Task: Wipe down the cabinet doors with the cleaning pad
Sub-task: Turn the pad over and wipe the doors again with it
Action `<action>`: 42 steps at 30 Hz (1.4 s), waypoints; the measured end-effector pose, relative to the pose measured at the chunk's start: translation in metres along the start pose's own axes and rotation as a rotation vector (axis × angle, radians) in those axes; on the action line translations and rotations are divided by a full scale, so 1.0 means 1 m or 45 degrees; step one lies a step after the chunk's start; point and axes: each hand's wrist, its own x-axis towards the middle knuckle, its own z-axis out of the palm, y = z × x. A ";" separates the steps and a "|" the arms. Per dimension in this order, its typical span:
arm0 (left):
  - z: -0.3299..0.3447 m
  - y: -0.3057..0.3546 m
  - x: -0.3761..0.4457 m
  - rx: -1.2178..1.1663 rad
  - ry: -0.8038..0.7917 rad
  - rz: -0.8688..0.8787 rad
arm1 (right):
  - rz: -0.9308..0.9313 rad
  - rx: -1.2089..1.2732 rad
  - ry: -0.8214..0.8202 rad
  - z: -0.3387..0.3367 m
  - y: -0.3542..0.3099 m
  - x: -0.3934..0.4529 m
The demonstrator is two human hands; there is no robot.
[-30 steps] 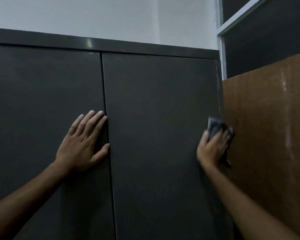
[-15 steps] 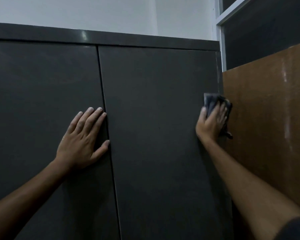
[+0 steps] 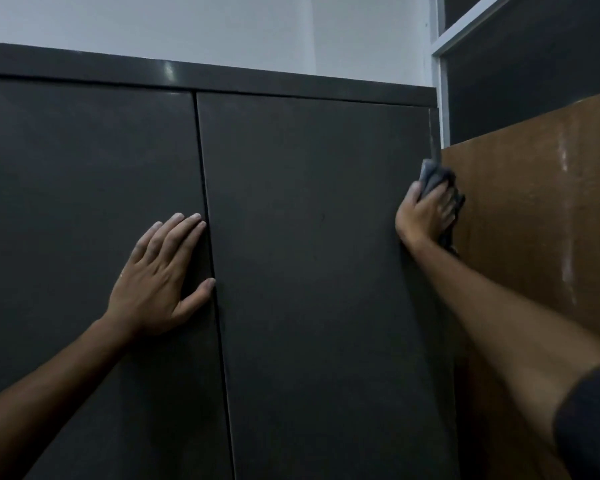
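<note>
Your right hand (image 3: 426, 213) presses the pad (image 3: 432, 174) under curled fingers on the right door's (image 3: 312, 254) far-right edge, its length running upward; your left hand (image 3: 163, 278) lies flat, fingers straight, on the left door (image 3: 84, 202).

A pale wall (image 3: 222, 26) rises behind. To the right stands a brown board (image 3: 541, 220) with whitish streaks, and above it a dark panel (image 3: 534, 74) in a white frame (image 3: 442, 91).

No readable text, labels, brands, numbers or signs appear anywhere, neither on the dark cabinet doors (image 3: 309, 271) nor beside the fingers.
</note>
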 end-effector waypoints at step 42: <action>-0.082 -0.123 -0.089 0.012 -0.093 -0.193 | -1.112 0.115 -0.168 0.056 -0.237 -0.227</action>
